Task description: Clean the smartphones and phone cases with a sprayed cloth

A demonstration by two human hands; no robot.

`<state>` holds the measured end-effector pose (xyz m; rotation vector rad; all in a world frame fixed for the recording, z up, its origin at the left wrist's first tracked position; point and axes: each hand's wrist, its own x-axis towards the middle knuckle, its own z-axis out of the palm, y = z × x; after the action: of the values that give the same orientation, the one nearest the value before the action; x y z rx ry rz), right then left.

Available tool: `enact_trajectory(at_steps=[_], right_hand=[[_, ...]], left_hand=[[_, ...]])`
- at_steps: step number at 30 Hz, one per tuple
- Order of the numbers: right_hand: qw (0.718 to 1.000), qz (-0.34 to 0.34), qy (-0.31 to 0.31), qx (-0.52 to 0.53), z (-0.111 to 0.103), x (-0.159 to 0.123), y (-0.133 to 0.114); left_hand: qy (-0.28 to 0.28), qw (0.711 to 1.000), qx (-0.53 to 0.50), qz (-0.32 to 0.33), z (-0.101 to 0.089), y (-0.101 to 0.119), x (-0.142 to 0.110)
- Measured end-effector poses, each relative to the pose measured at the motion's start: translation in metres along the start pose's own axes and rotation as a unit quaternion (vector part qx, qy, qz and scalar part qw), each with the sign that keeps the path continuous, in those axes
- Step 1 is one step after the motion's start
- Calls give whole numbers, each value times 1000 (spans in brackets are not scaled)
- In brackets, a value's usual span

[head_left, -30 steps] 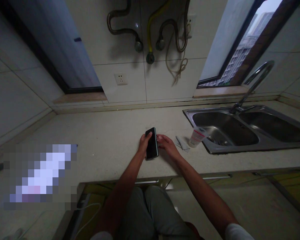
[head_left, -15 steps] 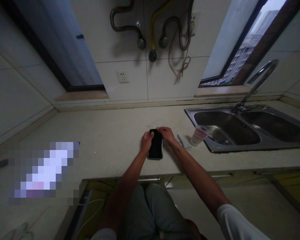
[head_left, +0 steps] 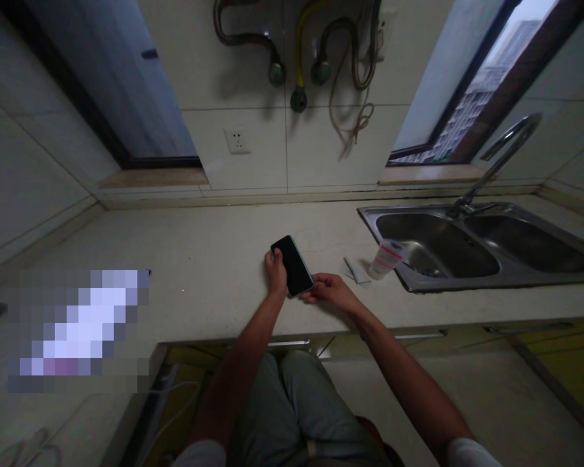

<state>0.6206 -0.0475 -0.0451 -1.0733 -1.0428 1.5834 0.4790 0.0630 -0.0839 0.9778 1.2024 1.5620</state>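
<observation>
Phone point(head_left: 296, 267) sits in the left hand point(head_left: 275, 275) in my head view, dark screen up, its far end slanting to the left. I see that hand clamped on it, thumb laid over the face near the left edge. The right hand point(head_left: 335, 293) is at the phone's near right corner, fingers bent; I cannot tell whether they pinch it or only touch it. Nor can I tell whether the phone rests on the counter point(head_left: 214, 259) or is held just above. Just to the right of the right hand I have a grey folded piece point(head_left: 356, 271), then a clear cup point(head_left: 386, 259) near the sink point(head_left: 448, 287). Well to the left of the left hand, a pixelated patch point(head_left: 82, 324) covers part of the counter.
</observation>
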Motion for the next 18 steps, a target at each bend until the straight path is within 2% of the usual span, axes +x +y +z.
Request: enact_trajectory(at_steps=[3, 7, 10, 14, 18], right_hand=[[1000, 7, -7, -17, 3, 3, -2], [999, 8, 12, -52, 2, 4, 0], [992, -8, 23, -127, -1, 5, 3], [963, -46, 87, -249, -2, 9, 10], [957, -75, 109, -258, 1, 14, 18]], left_hand=[[7, 1000, -1, -6, -1, 3, -2], [-21, 1000, 7, -11, 0, 7, -4], [-27, 999, 10, -15, 2, 6, -5], [-27, 999, 6, -17, 3, 5, -4], [-32, 999, -5, -25, 2, 6, -4]])
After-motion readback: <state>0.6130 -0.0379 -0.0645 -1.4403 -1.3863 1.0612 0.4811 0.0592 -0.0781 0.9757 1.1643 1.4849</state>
